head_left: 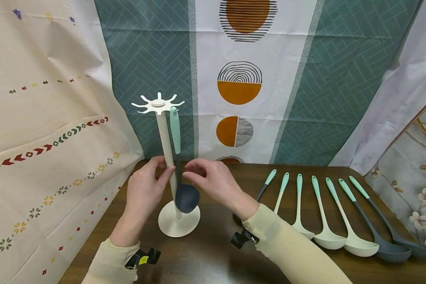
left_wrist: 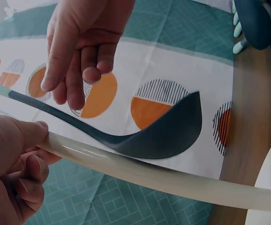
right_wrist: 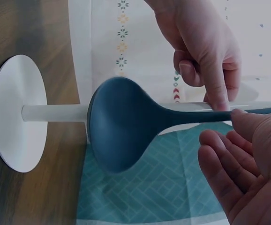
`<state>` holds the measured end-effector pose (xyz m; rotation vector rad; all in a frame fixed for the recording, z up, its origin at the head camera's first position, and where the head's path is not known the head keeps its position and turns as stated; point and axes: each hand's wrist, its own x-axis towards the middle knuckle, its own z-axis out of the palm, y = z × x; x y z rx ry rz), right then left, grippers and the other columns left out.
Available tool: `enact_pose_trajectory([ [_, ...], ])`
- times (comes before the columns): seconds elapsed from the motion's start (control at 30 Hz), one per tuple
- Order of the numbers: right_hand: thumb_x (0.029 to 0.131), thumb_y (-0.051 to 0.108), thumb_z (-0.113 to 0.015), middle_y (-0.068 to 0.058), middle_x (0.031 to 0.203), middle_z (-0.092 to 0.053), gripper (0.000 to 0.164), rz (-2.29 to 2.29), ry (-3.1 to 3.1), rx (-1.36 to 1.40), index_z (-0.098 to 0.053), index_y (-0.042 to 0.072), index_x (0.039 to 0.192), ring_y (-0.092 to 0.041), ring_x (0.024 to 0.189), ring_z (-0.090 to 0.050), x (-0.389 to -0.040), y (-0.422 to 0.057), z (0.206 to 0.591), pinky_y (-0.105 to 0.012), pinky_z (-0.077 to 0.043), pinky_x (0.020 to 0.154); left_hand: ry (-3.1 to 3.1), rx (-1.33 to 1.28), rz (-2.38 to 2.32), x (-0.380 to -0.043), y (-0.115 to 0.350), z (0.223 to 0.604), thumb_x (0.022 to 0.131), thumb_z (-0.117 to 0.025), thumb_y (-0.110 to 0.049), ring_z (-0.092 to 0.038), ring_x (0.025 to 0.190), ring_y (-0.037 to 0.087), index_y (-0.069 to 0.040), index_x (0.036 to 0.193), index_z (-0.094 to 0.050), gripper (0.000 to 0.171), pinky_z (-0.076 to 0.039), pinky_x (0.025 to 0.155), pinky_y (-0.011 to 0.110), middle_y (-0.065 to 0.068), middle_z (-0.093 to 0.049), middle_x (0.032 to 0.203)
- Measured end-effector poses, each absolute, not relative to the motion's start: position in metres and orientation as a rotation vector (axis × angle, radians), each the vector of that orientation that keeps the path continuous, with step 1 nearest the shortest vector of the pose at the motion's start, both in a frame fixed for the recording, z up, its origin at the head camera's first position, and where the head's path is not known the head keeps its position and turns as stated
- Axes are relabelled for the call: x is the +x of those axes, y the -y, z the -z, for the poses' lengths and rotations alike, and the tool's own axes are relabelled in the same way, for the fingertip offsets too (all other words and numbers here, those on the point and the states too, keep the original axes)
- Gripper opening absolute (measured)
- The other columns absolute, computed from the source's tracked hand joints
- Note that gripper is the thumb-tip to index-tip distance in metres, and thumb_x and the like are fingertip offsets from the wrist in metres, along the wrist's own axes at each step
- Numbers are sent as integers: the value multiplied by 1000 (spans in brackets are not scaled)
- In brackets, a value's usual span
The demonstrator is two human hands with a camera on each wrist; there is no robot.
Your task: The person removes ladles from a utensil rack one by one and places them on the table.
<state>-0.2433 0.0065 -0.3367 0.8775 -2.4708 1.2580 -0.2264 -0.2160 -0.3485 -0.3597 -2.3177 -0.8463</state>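
Observation:
A ladle with a mint handle and a dark grey bowl [head_left: 187,198] hangs by its handle's end from one arm of a white utensil stand [head_left: 166,144]. My left hand [head_left: 147,183] grips the stand's pole between thumb and fingers, about midway up. Just right of the ladle's shaft is my right hand [head_left: 218,181], its fingers loosely bent and holding nothing. The left wrist view shows a gap between that right hand [left_wrist: 86,42] and the ladle [left_wrist: 173,133]. In the right wrist view the ladle's bowl [right_wrist: 121,124] is in front of the pole.
On the right of the brown table [head_left: 206,260] lies a row of several ladles with mint handles, some with white bowls [head_left: 360,245], some dark grey [head_left: 394,252]. My right forearm partly covers the leftmost ones. Patterned cloths [head_left: 149,51] hang behind and at both sides.

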Motion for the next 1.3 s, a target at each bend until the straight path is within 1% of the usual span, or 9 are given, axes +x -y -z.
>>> enact_pose_trajectory([
  [0.1, 103, 27, -81, 7, 102, -80, 25, -1250, 2468, 858, -79, 13, 123, -3, 83, -73, -242, -8, 336, -25, -61, 76, 2325, -367, 848, -225, 214, 347, 101, -83, -20, -57, 64, 20, -6, 119, -74, 24, -45, 60, 40, 7, -78, 96],
  [0.23, 102, 25, -82, 5, 103, -81, 28, -1253, 2464, 851, -78, 11, 126, -1, 83, -74, -242, -9, 336, -25, -61, 77, 2323, -368, 840, -223, 213, 346, 100, -84, -19, -57, 63, 20, -5, 119, -74, 25, -46, 59, 39, 8, -77, 96],
  [0.33, 102, 26, -82, 5, 101, -81, 28, -1239, 2462, 854, -79, 10, 126, -1, 83, -74, -242, -9, 336, -25, -61, 77, 2320, -371, 832, -223, 213, 346, 100, -84, -19, -57, 63, 20, -5, 118, -74, 25, -46, 58, 39, 8, -77, 96],
  [0.57, 103, 26, -80, 9, 99, -79, 24, -1237, 2441, 894, -80, 14, 124, -3, 83, -70, -243, -10, 337, -26, -60, 74, 2321, -394, 827, -222, 213, 345, 100, -84, -19, -58, 64, 20, -6, 117, -73, 25, -46, 58, 39, 7, -76, 95],
  [0.77, 102, 24, -81, 8, 99, -78, 23, -1253, 2432, 926, -80, 14, 123, -3, 82, -70, -243, -10, 338, -26, -61, 75, 2341, -404, 833, -221, 214, 344, 100, -83, -18, -56, 63, 18, -7, 117, -73, 22, -45, 58, 38, 5, -75, 95],
  [1.0, 102, 25, -82, 6, 102, -80, 25, -1201, 2418, 928, -80, 11, 122, -3, 85, -70, -242, -11, 340, -25, -60, 77, 2341, -414, 826, -221, 214, 343, 101, -83, -18, -55, 62, 18, -6, 117, -72, 23, -44, 56, 37, 6, -74, 95],
  [1.13, 101, 23, -82, 6, 100, -79, 23, -1201, 2409, 935, -81, 11, 120, -4, 82, -69, -242, -10, 340, -26, -60, 75, 2337, -419, 815, -221, 214, 344, 101, -83, -18, -55, 61, 17, -5, 118, -72, 23, -44, 56, 37, 7, -74, 95],
  [1.3, 101, 23, -83, 7, 98, -77, 23, -1214, 2430, 945, -80, 12, 121, -5, 83, -68, -241, -8, 340, -26, -60, 75, 2327, -424, 811, -221, 214, 345, 101, -83, -17, -55, 62, 17, -5, 118, -72, 23, -44, 56, 36, 7, -74, 96],
])
